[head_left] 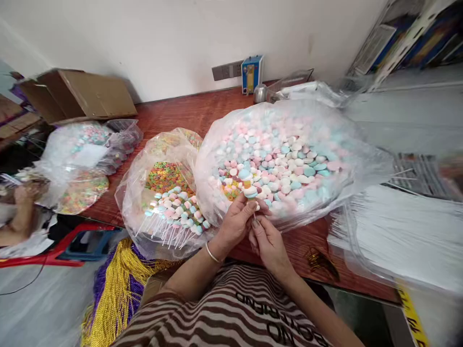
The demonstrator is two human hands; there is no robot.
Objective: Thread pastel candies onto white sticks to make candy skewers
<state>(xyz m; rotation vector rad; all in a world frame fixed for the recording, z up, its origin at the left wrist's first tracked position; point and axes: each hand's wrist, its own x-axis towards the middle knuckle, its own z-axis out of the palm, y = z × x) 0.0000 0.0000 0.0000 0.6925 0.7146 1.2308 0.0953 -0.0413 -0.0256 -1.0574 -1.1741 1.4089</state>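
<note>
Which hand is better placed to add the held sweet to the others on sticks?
Probably the left hand: it is nearer the sweets on sticks and sits right at the held sweet. The right hand is farther over.

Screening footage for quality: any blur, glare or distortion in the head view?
Head view: wide-angle stretch, shelving leaning and smeared at upper right; sheen on the large plastic bag hazes its contents; left hand and right hand fairly clear; lighting mostly even.
</note>
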